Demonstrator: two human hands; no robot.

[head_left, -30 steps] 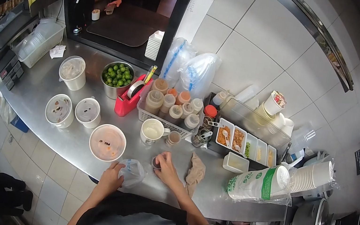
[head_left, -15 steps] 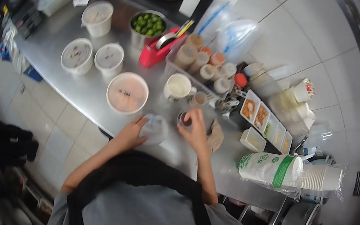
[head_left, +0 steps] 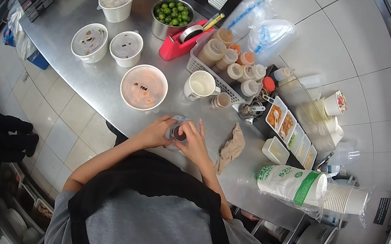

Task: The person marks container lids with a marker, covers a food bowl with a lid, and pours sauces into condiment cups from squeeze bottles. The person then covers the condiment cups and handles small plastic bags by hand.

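Close to the counter's near edge, my left hand (head_left: 156, 132) has its fingers closed on a thin clear plastic bag (head_left: 171, 144). My right hand (head_left: 193, 145) grips a small clear cup of dark sauce (head_left: 180, 132) from above, right against the bag. Whether the cup is fully inside the bag I cannot tell, as my fingers hide part of both. A large lidded tub with orange contents (head_left: 143, 87) stands beyond my left hand. Past my right hand are a white mug (head_left: 200, 85) and small stacked cups (head_left: 220, 101). A crumpled tan cloth (head_left: 232, 146) lies to the right.
More lidded tubs (head_left: 90, 42), a pot of green limes (head_left: 172, 14) and a red tape dispenser (head_left: 180, 44) stand farther back. A basket of sauce bottles (head_left: 221, 77), topping trays (head_left: 290, 130) and wrapped paper cups (head_left: 293, 185) line the right side. Someone's dark-clothed legs (head_left: 1, 136) show at left.
My right hand has moved left with the sauce cup, bringing it to the plastic bag in my left hand. My hands are now together. The view has shifted slightly.
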